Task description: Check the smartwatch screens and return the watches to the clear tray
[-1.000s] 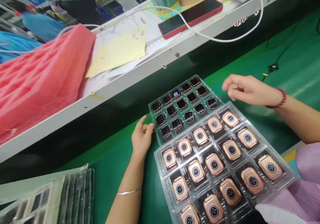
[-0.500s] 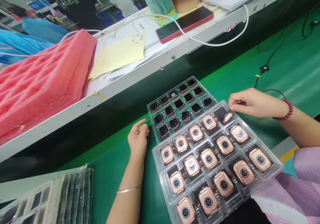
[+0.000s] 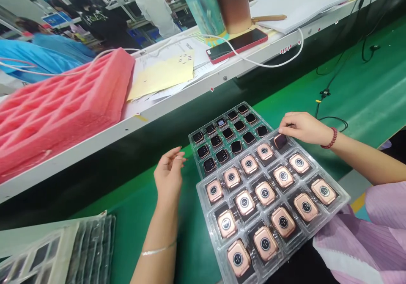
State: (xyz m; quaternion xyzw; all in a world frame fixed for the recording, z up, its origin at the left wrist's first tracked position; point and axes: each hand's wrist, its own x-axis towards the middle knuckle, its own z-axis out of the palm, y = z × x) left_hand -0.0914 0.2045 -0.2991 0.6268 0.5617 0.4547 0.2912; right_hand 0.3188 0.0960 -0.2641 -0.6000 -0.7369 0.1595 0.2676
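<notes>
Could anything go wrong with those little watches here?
Perhaps. The right hand pinches a tilted, rose-gold-edged square watch with a dark screen, which might slip. The clear plastic tray beneath it seems to jut over the black-clothed lap, and the left hand is off it, so a bump could tip it.

Front tray point(image 3: 209, 218): clear plastic, glare flashing on its ridges!
Rose-gold watch cases point(image 3: 265, 192): smooth, catching light with a metallic sheen.
Black screens point(image 3: 236, 147): glassy, glossy, slick.
Pink foam block point(image 3: 76, 106): matt and rough (easily the coarsest surface here).
Yellow sheet point(image 3: 165, 75): plain matt paper.
Bangle point(image 3: 158, 250): shiny, metal by its look.
Sleeve point(image 3: 385, 203): pleated cloth.
</notes>
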